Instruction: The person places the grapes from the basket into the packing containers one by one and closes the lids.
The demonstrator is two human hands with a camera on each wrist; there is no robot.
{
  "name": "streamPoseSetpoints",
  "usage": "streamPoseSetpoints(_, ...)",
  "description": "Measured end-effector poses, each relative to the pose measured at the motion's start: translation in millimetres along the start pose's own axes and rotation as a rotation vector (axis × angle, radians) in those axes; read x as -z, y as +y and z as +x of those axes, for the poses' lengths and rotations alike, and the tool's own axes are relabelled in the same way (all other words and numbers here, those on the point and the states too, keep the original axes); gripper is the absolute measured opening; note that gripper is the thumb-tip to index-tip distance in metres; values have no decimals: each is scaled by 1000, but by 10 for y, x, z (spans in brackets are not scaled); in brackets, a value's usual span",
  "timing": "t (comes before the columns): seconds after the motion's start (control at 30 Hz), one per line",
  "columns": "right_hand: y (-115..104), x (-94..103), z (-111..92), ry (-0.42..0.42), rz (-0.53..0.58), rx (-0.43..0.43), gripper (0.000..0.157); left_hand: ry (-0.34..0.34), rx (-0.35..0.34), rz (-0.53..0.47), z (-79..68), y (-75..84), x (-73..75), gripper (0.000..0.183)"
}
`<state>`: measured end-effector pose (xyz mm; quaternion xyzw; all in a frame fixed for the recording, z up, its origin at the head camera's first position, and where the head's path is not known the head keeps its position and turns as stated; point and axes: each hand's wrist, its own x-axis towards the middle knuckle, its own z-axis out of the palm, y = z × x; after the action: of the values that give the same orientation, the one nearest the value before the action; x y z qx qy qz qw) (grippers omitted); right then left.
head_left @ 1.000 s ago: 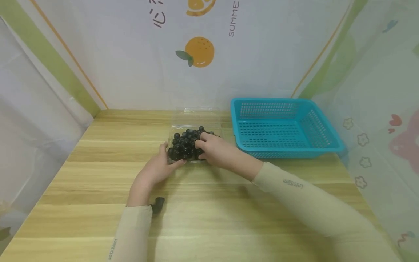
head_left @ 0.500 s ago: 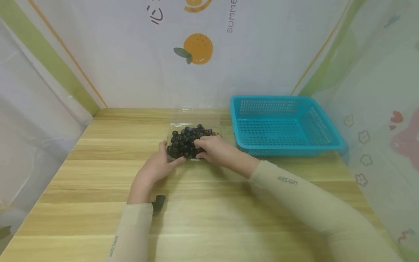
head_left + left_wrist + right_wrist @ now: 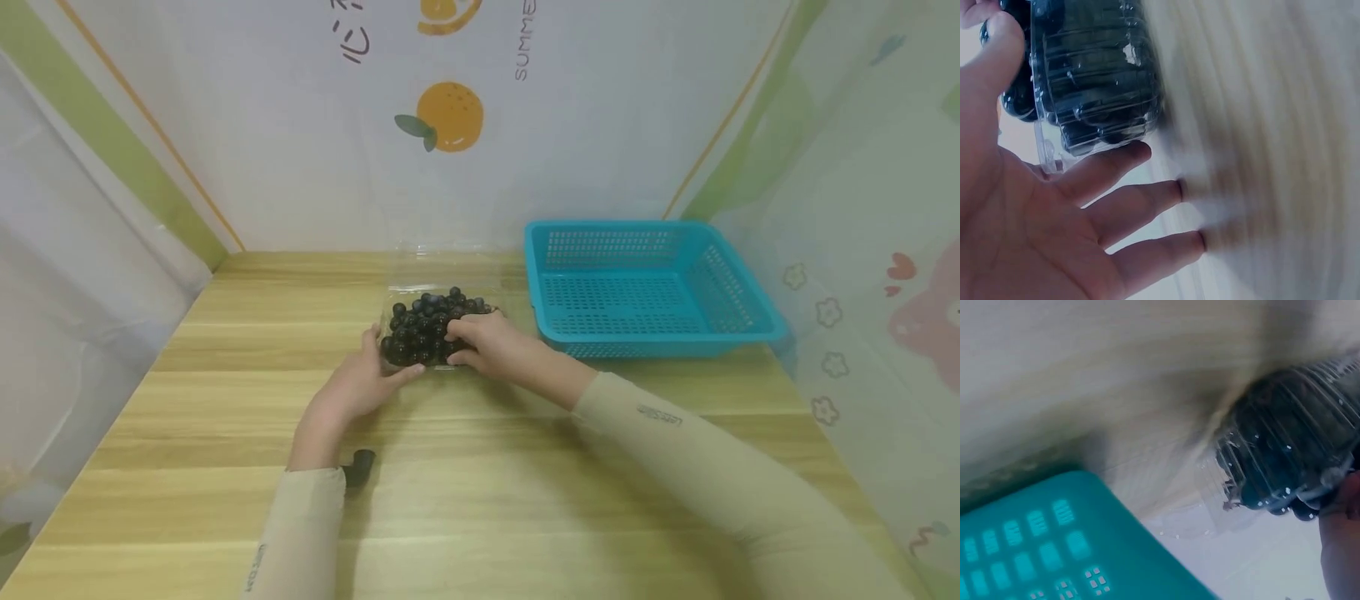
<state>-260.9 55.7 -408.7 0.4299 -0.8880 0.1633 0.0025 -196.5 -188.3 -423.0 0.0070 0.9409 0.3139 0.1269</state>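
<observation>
Dark, round grapes (image 3: 416, 333) fill a clear plastic box (image 3: 1129, 59), heaped up to its rim. The box's hinged lid (image 3: 447, 267) stands raised behind it. At the box's front left corner, my left hand (image 3: 358, 385) steadies it with the thumb at the front rim; in the left wrist view the index finger lies along the side wall and the other fingers stretch out straight past it. My right hand (image 3: 491, 343) reaches over the right side, thumb and fingers curled on grapes at the edge of the heap. Its fingertips are hidden among them.
A blue perforated basket (image 3: 660, 346) stands just right of the box, its near corner close beside my right hand. Under my left wrist a black curved piece (image 3: 360, 468) shows. The wooden table (image 3: 465, 500) ends at a printed white curtain (image 3: 600, 125) behind.
My right hand's fingers have sunk a little lower and curled more into the grapes. The left hand, box and basket stay put; the head view has shifted slightly.
</observation>
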Motion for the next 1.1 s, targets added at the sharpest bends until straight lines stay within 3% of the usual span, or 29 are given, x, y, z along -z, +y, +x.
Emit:
streamPoseSetpoints(0.3, -136, 156, -17, -134, -83, -125, 36, -26, 40, -22, -14, 24, -25, 128)
streamPoseSetpoints(0.53, -205, 266, -22, -159, -107, -150, 43, -14, 59, -32, -19, 49, -15, 123)
streamPoseSetpoints(0.7, -291, 322, -6, -141, -144, -115, 51, 19, 56, -23, 9, 52, -34, 116)
streamPoseSetpoints(0.9, -320, 249, -20, -149, -284, 21, 53, 44, 58, -16, 6, 68, -59, 110)
streamPoseSetpoints(1.1, -215, 170, -32, -66, -183, 117, 41, 72, 77, -8, 12, 90, -79, 103)
